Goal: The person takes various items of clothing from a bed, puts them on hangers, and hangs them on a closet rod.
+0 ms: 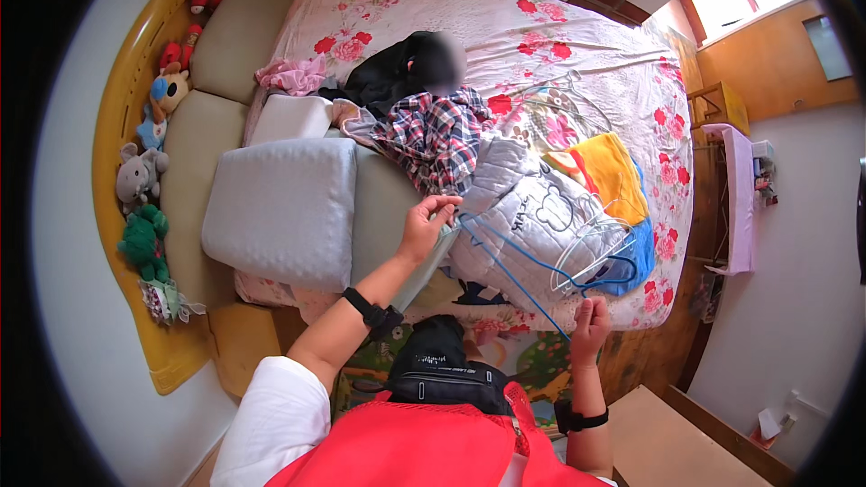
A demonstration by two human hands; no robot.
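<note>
A blue clothes hanger [522, 253] spans the gap between my hands above the bed. My left hand [427, 220] pinches at one end, its fingertips by the hanger's corner. Closed around the other end is my right hand [590, 326]; the hook points away to the right. Beneath the hanger lies a grey quilted garment [514, 210] with a bear outline, with several white hangers [575, 250] on it. A plaid shirt [440, 138] lies crumpled beyond my left hand. Orange-yellow cloth [612, 179] and blue cloth [643, 243] lie at the right of the pile.
A grey pillow [281, 210], a white pillow [294, 116], pink cloth [294, 76] and a black garment [392, 67] lie on the left side of the floral bedsheet [473, 20]. More hangers [575, 91] lie beyond the garments. Stuffed toys [142, 176] line the headboard.
</note>
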